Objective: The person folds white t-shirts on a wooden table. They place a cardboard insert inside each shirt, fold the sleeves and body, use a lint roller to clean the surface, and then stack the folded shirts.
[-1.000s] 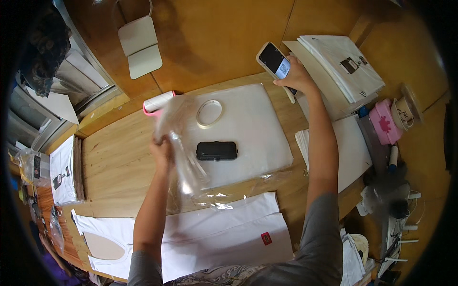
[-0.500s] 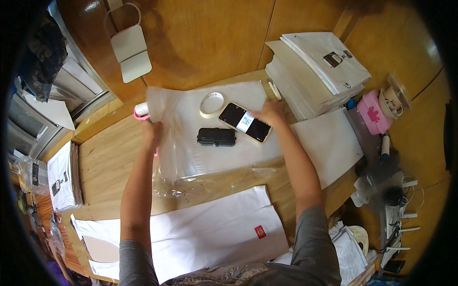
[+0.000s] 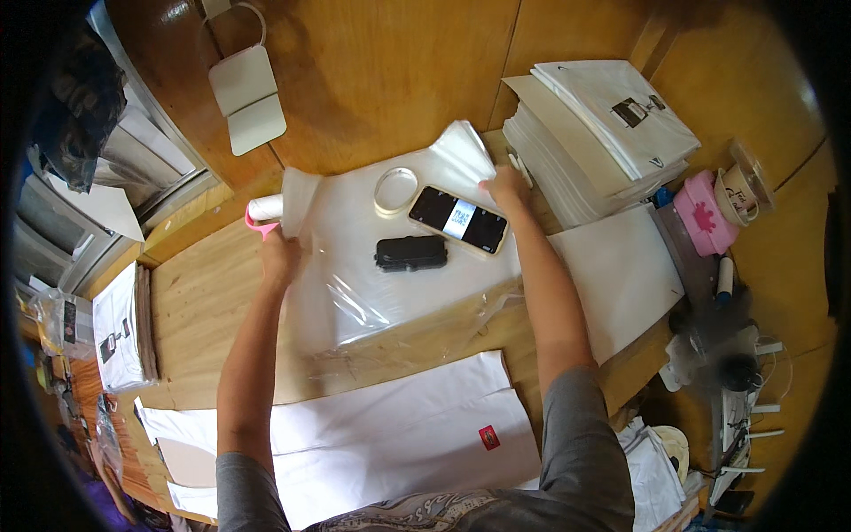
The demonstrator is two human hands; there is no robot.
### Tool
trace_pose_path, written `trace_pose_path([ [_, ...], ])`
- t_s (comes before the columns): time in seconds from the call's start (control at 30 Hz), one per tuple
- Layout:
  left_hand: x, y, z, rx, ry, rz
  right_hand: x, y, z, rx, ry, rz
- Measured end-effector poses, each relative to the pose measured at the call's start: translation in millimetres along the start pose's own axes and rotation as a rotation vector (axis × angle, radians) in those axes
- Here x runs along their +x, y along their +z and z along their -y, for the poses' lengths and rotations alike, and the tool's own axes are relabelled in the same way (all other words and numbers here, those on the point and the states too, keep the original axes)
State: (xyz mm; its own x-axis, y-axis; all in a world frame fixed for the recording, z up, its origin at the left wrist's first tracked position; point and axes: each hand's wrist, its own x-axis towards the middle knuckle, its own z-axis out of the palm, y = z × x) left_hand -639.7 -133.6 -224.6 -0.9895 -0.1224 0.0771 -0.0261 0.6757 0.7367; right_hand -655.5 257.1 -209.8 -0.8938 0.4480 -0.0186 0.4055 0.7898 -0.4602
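My left hand [image 3: 282, 257] is closed around the pink handle of a lint roller [image 3: 265, 209], its white roll pointing up past the fingers, beside the left edge of the clear plastic bags [image 3: 363, 306]. At the far right corner of the bags, my right hand [image 3: 507, 188] has its fingers closed on the top bag's edge, and that corner stands up in folds. On the plastic lie a roll of tape [image 3: 379, 204], a phone [image 3: 434, 210] with a lit screen in a pale case, and a black oblong case [image 3: 410, 254].
A white garment [image 3: 399, 426] with a red label lies at the near edge. Packed white shirts [image 3: 612, 115] sit on stacked boards at the back right, with a white sheet [image 3: 620, 275] in front. Another shirt pile [image 3: 120, 332] stands left. A pink container [image 3: 705, 213] is far right.
My right hand has moved from over the phone's right end to the plastic's far right corner, which has lifted into folds. My left hand stays on the lint roller.
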Motion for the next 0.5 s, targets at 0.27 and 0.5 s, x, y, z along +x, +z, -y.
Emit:
trace_pose_path([
  [0.27,-10.1,13.3,-42.0,-0.033,0.008,0.056,52.5,-14.1,-40.7,-0.148,-0.065,-0.204],
  [0.5,-2.1,7.0,-6.3,-0.162,-0.100,0.119,34.6,-19.6,-9.9,-0.286,0.113,-0.116],
])
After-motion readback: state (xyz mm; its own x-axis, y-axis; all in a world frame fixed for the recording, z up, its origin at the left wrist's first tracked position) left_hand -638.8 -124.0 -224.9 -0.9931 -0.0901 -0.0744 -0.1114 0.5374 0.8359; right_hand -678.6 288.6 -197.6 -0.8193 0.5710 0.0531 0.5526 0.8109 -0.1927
